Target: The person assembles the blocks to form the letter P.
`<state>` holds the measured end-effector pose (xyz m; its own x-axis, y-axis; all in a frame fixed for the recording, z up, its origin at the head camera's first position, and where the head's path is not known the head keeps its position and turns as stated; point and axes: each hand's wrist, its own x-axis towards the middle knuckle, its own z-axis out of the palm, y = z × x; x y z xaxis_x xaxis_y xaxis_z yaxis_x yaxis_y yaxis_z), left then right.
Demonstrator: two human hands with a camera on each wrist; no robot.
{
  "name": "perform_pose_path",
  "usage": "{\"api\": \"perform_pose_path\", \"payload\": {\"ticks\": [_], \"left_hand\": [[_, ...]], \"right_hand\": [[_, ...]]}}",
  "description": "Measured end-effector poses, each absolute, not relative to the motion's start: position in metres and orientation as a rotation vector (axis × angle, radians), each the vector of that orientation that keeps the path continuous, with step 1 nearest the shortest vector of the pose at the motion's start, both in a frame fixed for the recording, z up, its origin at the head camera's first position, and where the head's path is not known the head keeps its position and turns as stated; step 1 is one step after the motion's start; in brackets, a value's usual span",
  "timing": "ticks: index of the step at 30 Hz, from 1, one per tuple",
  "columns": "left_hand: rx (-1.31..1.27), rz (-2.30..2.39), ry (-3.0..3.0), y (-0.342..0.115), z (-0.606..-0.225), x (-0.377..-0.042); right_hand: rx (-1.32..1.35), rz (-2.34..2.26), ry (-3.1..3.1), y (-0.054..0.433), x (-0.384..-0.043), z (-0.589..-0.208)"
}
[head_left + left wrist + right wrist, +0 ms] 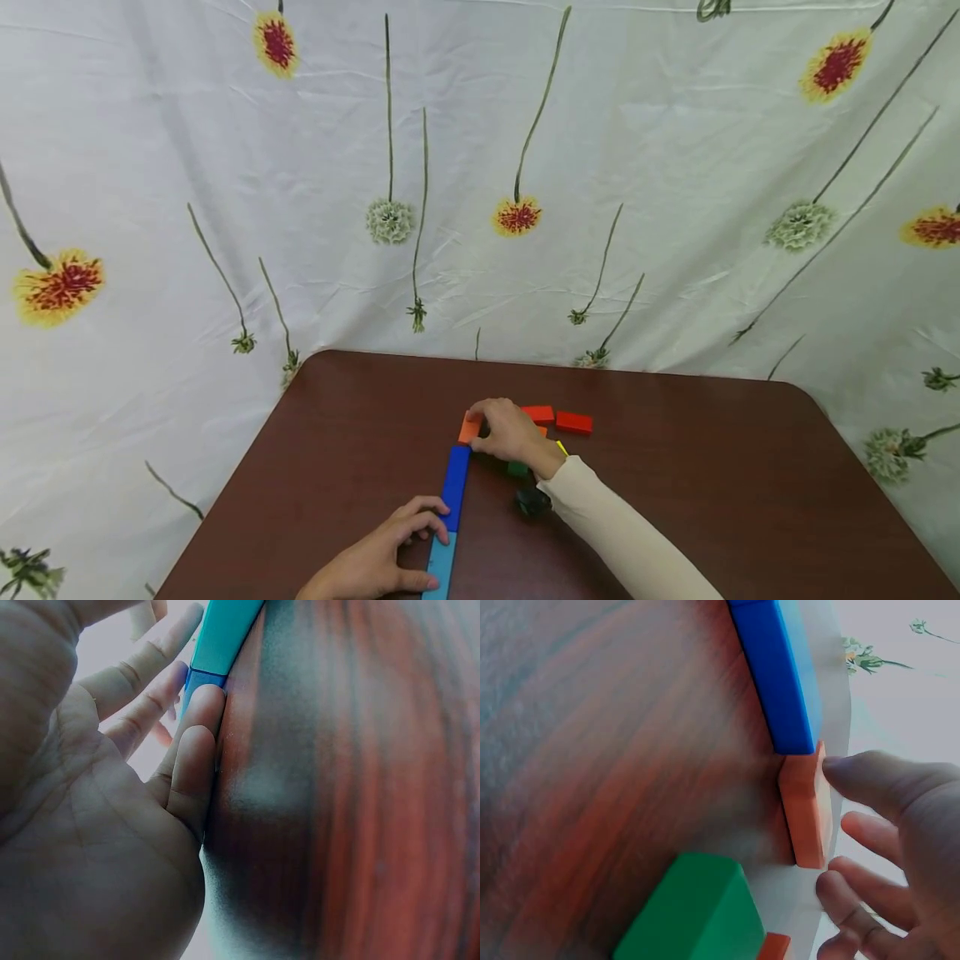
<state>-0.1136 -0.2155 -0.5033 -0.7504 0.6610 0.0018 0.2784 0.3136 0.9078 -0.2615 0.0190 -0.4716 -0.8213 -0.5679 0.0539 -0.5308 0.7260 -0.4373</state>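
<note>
A light blue block [442, 560], a dark blue block [456, 477] and an orange block [467, 431] lie end to end in a line on the table. My right hand [512, 435] is at the far end of this line, thumb and fingers spread along the orange block. In the right wrist view, the thumb touches that block [802, 817] near its joint with the dark blue one, and the fingers bend near its other end. Beside the light blue block rests my left hand [378, 552], its fingers loosely extended against the side and its thumb at the near part.
Behind the right hand lie two red blocks [573, 422]. A green block [694, 915], a yellow piece [561, 448] and another orange piece are partly hidden by it. A black object [532, 500] shows under the right wrist. Flowered cloth [465, 167] hangs behind the brown table [675, 467].
</note>
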Motion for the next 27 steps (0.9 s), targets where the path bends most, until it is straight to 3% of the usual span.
{"api": "perform_pose_path", "payload": {"ticks": [27], "left_hand": [[0.805, 1.407, 2.188, -0.2166, -0.5043, -0.1135]], "right_hand": [[-0.814, -0.744, 2.782, 0.0201, -0.2604, -0.4747]]}}
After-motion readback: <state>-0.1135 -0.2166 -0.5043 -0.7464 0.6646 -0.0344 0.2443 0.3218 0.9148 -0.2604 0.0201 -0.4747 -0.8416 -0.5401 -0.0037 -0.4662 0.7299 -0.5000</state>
